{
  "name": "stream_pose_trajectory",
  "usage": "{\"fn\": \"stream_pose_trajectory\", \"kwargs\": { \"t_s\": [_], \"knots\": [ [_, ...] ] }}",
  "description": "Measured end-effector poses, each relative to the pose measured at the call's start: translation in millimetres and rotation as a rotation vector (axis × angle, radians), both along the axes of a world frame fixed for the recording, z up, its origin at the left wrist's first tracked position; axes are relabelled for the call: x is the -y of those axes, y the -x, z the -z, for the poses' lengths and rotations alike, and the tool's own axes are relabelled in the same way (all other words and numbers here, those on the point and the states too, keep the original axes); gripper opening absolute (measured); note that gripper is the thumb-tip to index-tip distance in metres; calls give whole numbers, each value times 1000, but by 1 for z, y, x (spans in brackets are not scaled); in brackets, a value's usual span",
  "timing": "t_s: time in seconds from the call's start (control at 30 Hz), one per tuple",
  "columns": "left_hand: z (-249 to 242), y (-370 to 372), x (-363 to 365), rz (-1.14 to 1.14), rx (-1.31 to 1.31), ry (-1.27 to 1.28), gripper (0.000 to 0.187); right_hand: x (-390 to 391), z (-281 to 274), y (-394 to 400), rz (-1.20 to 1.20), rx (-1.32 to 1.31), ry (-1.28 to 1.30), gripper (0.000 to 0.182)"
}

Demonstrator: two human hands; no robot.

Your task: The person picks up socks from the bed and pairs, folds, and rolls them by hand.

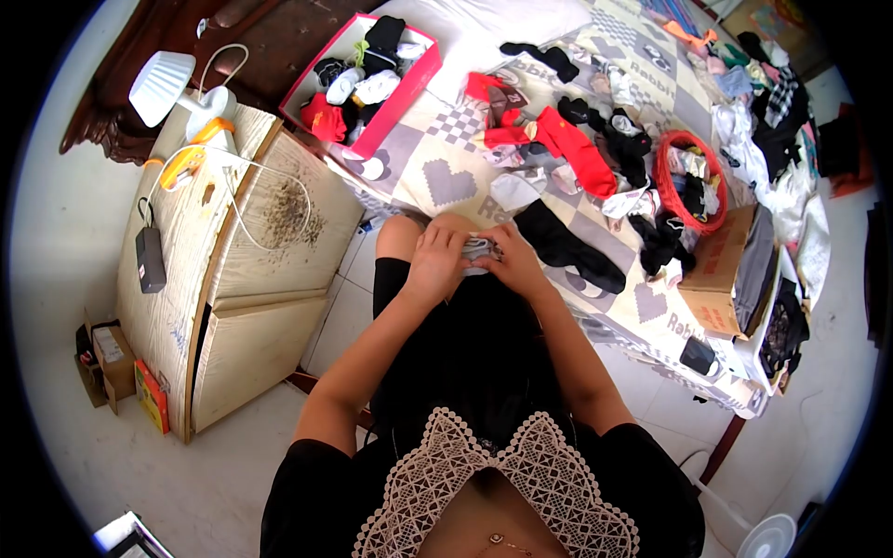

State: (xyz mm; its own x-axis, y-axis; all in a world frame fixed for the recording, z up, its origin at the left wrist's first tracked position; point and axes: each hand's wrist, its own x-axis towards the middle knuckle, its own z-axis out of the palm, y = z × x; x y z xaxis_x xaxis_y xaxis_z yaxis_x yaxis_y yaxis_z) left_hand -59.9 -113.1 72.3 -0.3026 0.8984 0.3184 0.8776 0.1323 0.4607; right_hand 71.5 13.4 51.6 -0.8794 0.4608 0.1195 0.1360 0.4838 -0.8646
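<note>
Between my hands, over my lap, is a small light grey sock (477,249), folded or bunched up. My left hand (435,264) closes on its left side, and my right hand (517,264) grips its right side with bent fingers. The fingers hide part of the sock. Just right of my right hand, a long black sock (569,245) lies flat on the bed, beside a white sock (517,191). Further back are red socks (575,153) and a heap of dark socks (625,144).
A pink box (400,112) of bundled socks stands at the bed's back left. Right of me are a red basket (662,177), a cardboard box (714,270) and a phone (698,355). A wooden cabinet (270,270) with a lamp (163,88) and cables stands left.
</note>
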Motion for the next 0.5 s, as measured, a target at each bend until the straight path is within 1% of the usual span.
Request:
{"fn": "stream_pose_trajectory", "kwargs": {
  "t_s": [0.07,0.1,0.17,0.2,0.23,0.27,0.33,0.4,0.43,0.5],
  "knots": [
    [5,3,-1,25,-19,31,43,-5,-8,3,-22,93,-144,40],
    [6,6,-4,53,-41,58,46,-9,-9,5,-24,83,-152,40],
    [5,9,-7,60,-53,53,45,-18,-14,8,-116,100,-203,38],
    [4,9,-7,67,-52,58,45,-21,-16,10,-123,87,-218,38],
    [5,8,-7,40,-10,155,49,-24,-16,11,-159,78,-210,38],
    [6,8,-6,28,-20,143,49,-27,-15,13,-195,72,-202,38],
    [8,8,-4,28,1,194,50,-32,-16,15,-258,41,-275,35],
    [12,9,-3,32,12,185,51,-35,-13,17,-258,296,-236,34],
    [12,10,-3,32,11,204,52,-38,-7,18,-273,340,-226,38],
    [11,11,-3,28,25,226,52,-40,0,19,-296,351,-257,37]
  ]
}}
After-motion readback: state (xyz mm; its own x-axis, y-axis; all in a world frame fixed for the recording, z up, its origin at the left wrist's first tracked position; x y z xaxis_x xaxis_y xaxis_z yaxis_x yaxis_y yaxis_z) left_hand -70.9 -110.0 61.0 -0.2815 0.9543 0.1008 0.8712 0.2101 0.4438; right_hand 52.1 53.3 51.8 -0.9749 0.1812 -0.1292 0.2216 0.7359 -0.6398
